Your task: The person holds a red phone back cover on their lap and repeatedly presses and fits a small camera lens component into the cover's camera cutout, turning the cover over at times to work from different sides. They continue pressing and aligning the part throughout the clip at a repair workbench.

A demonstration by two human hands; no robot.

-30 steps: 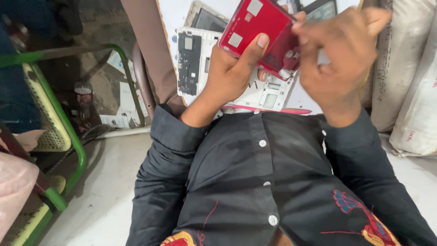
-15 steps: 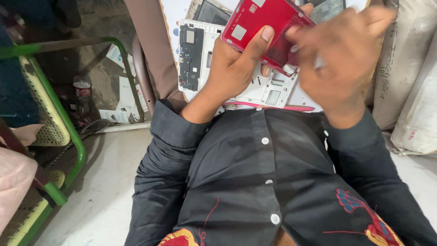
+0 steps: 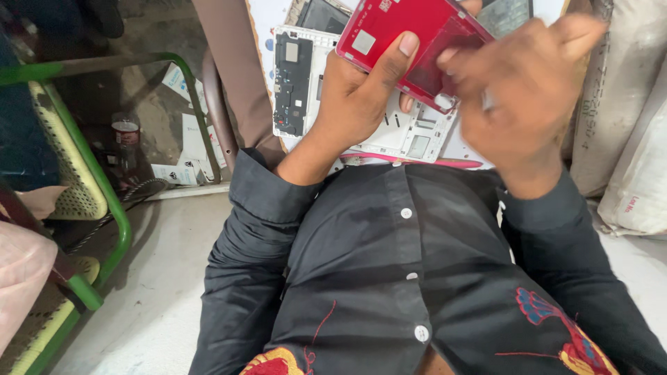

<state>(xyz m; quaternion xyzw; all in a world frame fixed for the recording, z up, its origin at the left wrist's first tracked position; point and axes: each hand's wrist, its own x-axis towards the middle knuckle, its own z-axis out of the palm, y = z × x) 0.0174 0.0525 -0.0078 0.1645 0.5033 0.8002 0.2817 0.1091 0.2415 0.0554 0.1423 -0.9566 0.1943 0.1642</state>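
Red phone back cover (image 3: 410,42): a flat, smooth, glossy rectangular shell with rounded corners, seen at 12 o'clock in the view; a small pale square patch is set near its upper left part, and a darker, translucent-looking red zone is seen toward its right end.
Long axis: the cover is tilted, its long axis running from about 10 o'clock down to 4 o'clock, the inner face turned toward the camera.
Left hand (image 3: 354,104): the cover is gripped from below, the thumb pressed flat across its face and the other fingers curled behind it; one fingertip is seen under the lower edge.
Right hand (image 3: 521,104): blurred; its fingers are bent and closed against the cover's right end at 3 o'clock, but exactly what is pinched cannot be told.
White phone frame (image 3: 347,97): a hard white plastic chassis laid flat beneath the hands, with a black component strip along its left side and small rectangular cut-outs lower down.
Dark screen panels (image 3: 323,14): glossy flat pieces lying at 12 o'clock behind the cover.
Black shirt (image 3: 389,278): matte woven cloth, white buttons, red and yellow embroidery at 5 and 7 o'clock.
Green chair frame (image 3: 104,201): painted metal tube at 9 o'clock, with yellow woven mesh.
White sacks (image 3: 625,139): coarse woven bags at 3 o'clock, with faint print.
Packages: white printed cartons (image 3: 177,149) lie scattered on the floor at 10 o'clock, beside a small bottle (image 3: 126,139) with a red band label.
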